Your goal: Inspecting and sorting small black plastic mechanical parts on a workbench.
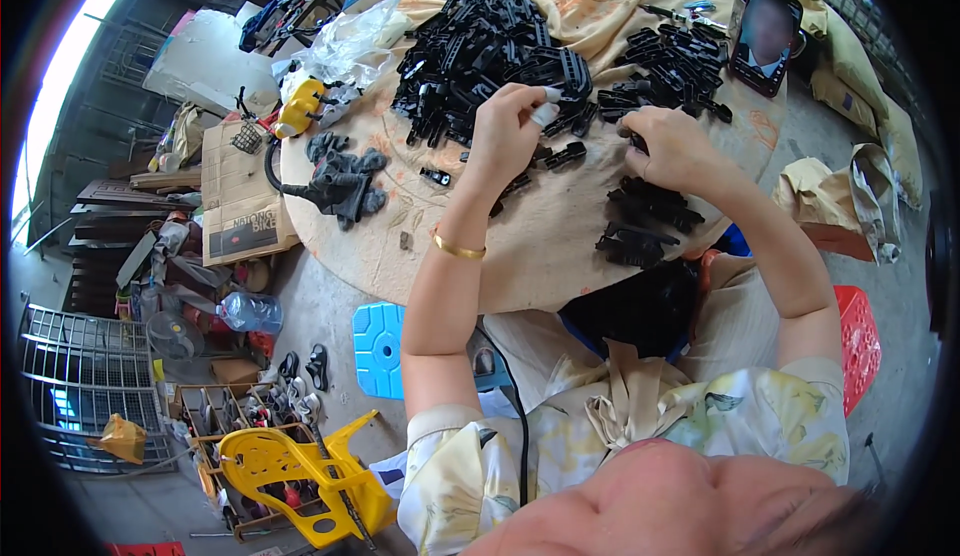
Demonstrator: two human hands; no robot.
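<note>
A big heap of black plastic parts [465, 41] covers the far middle of a round table [390, 256] with a cream cloth. My left hand [505, 131] is at the heap's near edge, fingers curled together, two tips wrapped in white; what they pinch, if anything, is hidden. To its right, my right hand [668, 148] closes on a small black plastic part [634, 140], mostly hidden by the fingers. A smaller pile of black parts [680, 61] lies beyond that hand. Nearer me, several longer black pieces [637, 244] rest by the table's edge. One loose part [435, 176] lies left of my left wrist.
A phone [767, 36] stands at the table's far right. Dark grey gloves [340, 178] lie at the left, near a yellow object [300, 108]. Around the table are a blue stool [378, 350], a red stool [857, 346], a yellow chair [290, 456] and cardboard [240, 196].
</note>
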